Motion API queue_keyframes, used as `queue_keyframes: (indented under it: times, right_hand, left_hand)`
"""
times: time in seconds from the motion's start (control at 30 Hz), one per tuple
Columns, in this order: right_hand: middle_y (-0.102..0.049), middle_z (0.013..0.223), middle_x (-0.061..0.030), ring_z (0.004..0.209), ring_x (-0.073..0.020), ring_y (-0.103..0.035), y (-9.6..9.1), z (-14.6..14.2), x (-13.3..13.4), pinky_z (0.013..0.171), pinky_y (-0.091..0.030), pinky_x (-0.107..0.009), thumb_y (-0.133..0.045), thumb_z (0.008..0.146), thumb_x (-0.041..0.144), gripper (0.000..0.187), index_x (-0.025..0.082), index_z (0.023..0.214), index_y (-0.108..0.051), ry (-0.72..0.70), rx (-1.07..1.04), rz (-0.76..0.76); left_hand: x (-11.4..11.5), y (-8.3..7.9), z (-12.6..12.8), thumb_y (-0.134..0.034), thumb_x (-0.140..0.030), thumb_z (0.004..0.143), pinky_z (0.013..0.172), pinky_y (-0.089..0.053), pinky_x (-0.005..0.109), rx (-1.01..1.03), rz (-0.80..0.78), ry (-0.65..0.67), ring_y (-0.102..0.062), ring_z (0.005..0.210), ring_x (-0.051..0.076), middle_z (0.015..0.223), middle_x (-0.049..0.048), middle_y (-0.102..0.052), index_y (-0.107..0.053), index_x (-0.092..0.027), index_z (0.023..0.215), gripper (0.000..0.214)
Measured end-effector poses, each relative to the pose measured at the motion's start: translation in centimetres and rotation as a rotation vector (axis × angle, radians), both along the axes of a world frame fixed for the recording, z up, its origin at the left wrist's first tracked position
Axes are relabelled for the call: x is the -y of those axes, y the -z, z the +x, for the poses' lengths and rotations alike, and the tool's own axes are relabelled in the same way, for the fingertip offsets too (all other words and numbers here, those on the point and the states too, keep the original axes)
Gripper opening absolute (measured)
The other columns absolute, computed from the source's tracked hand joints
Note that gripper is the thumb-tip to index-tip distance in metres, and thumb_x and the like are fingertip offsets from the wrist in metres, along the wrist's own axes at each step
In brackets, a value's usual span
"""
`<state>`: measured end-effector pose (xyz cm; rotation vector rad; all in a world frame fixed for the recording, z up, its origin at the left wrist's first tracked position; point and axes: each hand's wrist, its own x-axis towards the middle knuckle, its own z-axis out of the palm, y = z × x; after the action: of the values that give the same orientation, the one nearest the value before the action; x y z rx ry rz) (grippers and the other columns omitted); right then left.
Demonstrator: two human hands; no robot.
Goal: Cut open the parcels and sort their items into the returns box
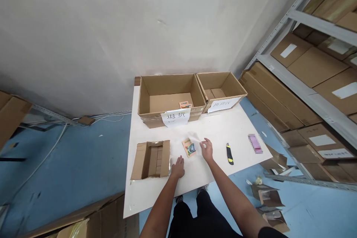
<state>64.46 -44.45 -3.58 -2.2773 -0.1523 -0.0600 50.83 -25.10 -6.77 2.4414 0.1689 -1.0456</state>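
A small colourful packet (189,147) lies on the white table (223,126), partly under a clear plastic wrapper. My right hand (206,149) hovers just right of the packet with fingers curled loosely apart, touching the wrapper's edge and holding nothing. Resting flat on the table near the front is my left hand (177,167), fingers stretched out, between the packet and a small open cardboard box (151,159) that holds brown cartons.
Two large open boxes with paper labels stand at the table's back: the left box (170,100) holds a small packet, the right box (221,90) is beside it. A yellow-black utility knife (229,153) and a pink object (255,143) lie at right. Shelving with cartons (315,67) stands right.
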Motion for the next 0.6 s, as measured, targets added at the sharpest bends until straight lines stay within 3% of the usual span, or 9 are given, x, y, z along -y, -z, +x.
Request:
queue_keyframes:
  times: [0.13,0.23,0.3,0.4,0.5,0.6]
  right_hand:
    - [-0.068,0.121,-0.0237,0.126,-0.0376,-0.057,0.9,0.7,7.0,0.108,-0.043,-0.050,-0.040,0.099,0.047,0.049,0.012,0.113,-0.072,0.275,-0.162,-0.156]
    - [-0.055,0.143,-0.0280,0.142,-0.0398,-0.044,0.7,0.5,8.6,0.113,-0.038,-0.055,-0.035,0.099,0.039,0.059,0.007,0.144,-0.055,0.342,-0.125,-0.228]
    - [-0.042,0.159,-0.0226,0.152,-0.0356,-0.031,0.2,0.2,7.5,0.119,-0.031,-0.056,-0.034,0.097,0.030,0.063,0.010,0.156,-0.042,0.196,-0.024,-0.298]
    - [-0.032,0.169,-0.0118,0.158,-0.0296,-0.020,-0.1,-0.2,4.0,0.124,-0.026,-0.053,-0.039,0.091,0.017,0.072,0.018,0.163,-0.033,-0.243,0.008,-0.440]
    - [-0.024,0.172,-0.0080,0.160,-0.0294,-0.015,1.1,-0.2,1.1,0.123,-0.030,-0.049,-0.046,0.085,0.011,0.084,0.021,0.166,-0.027,-0.608,-0.206,-0.592]
    - [-0.012,0.174,-0.0083,0.160,-0.0331,-0.011,3.1,-0.2,0.1,0.119,-0.035,-0.052,-0.051,0.080,0.007,0.095,0.022,0.167,-0.018,-0.702,-0.470,-0.756]
  left_hand:
    - [-0.3,-0.3,0.3,-0.051,-0.021,0.078,0.123,-0.025,0.061,0.019,-0.034,-0.039,-0.010,0.161,0.029,0.175,0.0117,-0.007,-0.027,-0.017,0.164,0.089]
    - [-0.1,-0.6,0.7,-0.053,-0.018,0.078,0.122,-0.025,0.059,0.065,-0.050,-0.109,-0.020,0.159,0.031,0.173,0.0153,-0.020,-0.039,-0.017,0.158,0.081]
    - [0.3,-0.9,1.2,-0.053,-0.017,0.079,0.121,-0.028,0.055,0.121,-0.060,-0.179,-0.028,0.155,0.033,0.168,0.0183,-0.032,-0.047,-0.016,0.152,0.073]
    - [1.3,-0.9,2.6,-0.053,-0.016,0.083,0.117,-0.033,0.045,0.209,-0.096,-0.312,-0.041,0.146,0.031,0.154,0.0198,-0.051,-0.056,-0.015,0.142,0.060]
    - [2.2,-0.2,4.7,-0.052,-0.016,0.086,0.109,-0.040,0.035,0.240,-0.146,-0.489,-0.055,0.133,0.027,0.137,0.0162,-0.065,-0.061,-0.016,0.135,0.049]
    - [2.6,1.0,6.9,-0.055,-0.020,0.087,0.090,-0.049,0.030,0.195,-0.194,-0.701,-0.069,0.109,0.025,0.116,0.0109,-0.075,-0.069,-0.018,0.119,0.034]
